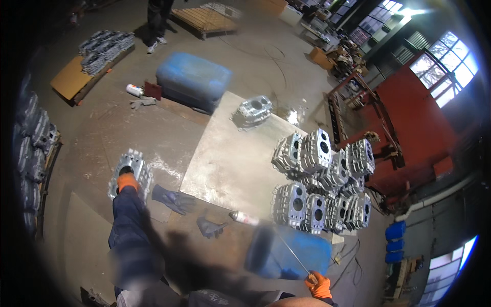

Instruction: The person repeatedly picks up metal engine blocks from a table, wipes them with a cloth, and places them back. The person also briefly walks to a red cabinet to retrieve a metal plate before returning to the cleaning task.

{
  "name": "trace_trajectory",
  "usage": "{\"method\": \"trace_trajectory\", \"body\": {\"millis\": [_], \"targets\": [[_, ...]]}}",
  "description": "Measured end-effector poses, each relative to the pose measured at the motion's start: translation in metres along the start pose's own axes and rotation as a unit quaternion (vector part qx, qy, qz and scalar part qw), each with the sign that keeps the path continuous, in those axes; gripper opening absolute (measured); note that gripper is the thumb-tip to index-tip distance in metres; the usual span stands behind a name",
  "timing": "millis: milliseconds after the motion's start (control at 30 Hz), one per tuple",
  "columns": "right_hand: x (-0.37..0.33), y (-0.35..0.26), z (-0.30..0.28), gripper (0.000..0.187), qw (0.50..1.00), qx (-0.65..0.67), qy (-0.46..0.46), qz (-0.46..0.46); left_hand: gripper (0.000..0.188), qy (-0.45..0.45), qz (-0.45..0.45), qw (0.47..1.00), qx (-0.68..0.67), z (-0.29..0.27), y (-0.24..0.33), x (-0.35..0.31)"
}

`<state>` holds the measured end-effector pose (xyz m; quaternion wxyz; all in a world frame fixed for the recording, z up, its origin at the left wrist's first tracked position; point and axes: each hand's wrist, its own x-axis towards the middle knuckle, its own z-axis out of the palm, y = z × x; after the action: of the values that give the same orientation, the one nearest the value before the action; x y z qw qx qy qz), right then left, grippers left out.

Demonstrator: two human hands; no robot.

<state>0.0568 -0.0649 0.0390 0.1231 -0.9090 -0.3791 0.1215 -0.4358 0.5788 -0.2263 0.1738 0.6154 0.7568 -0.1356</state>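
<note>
My left hand (128,181), in an orange glove, reaches down to a silver metal engine casting (135,160) on the brown board. Its fingers are closed at the casting's dark bore, gripping the rim there. Low on the right, my right hand (320,286), also in an orange glove, is wrapped round the wooden-looking handle of a long thin metal rod tool (292,253). The rod slants up and left above a blue plastic drum (312,253), and its tip is hard to make out. Grey work gloves (175,199) lie just right of the casting.
Similar castings (317,151) stand stacked at the right of a pale board (225,169); one casting (254,110) sits alone at its far edge. A spray can (244,218) lies near me. Another blue drum (194,77) lies farther off. A person (157,23) stands far left.
</note>
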Motion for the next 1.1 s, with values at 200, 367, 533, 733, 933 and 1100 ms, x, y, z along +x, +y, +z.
{"method": "trace_trajectory", "body": {"millis": [200,367,533,733,933,1100], "targets": [[0.004,-0.034,-0.008,0.041,0.998,-0.005,-0.039,0.046,0.020,0.291,0.025,0.956,-0.023,-0.020,0.074,0.033],[0.014,-0.030,0.003,0.041,0.997,0.076,0.028,-0.015,0.048,0.269,0.134,0.945,-0.128,0.000,0.109,-0.092],[0.004,0.016,-0.004,0.037,0.989,0.063,0.124,0.048,0.049,0.205,0.148,0.956,-0.147,0.096,0.060,-0.263],[0.010,0.148,-0.048,0.046,0.921,0.094,0.330,0.183,0.048,-0.045,0.111,0.989,-0.088,0.204,-0.022,-0.393],[0.033,0.237,-0.099,0.042,0.991,0.008,-0.073,0.112,0.040,-0.166,0.120,0.979,-0.014,0.250,-0.024,-0.442],[0.021,0.309,-0.106,0.046,0.991,0.023,0.060,0.119,0.038,-0.154,0.103,0.965,-0.185,0.241,0.060,-0.535]]}}
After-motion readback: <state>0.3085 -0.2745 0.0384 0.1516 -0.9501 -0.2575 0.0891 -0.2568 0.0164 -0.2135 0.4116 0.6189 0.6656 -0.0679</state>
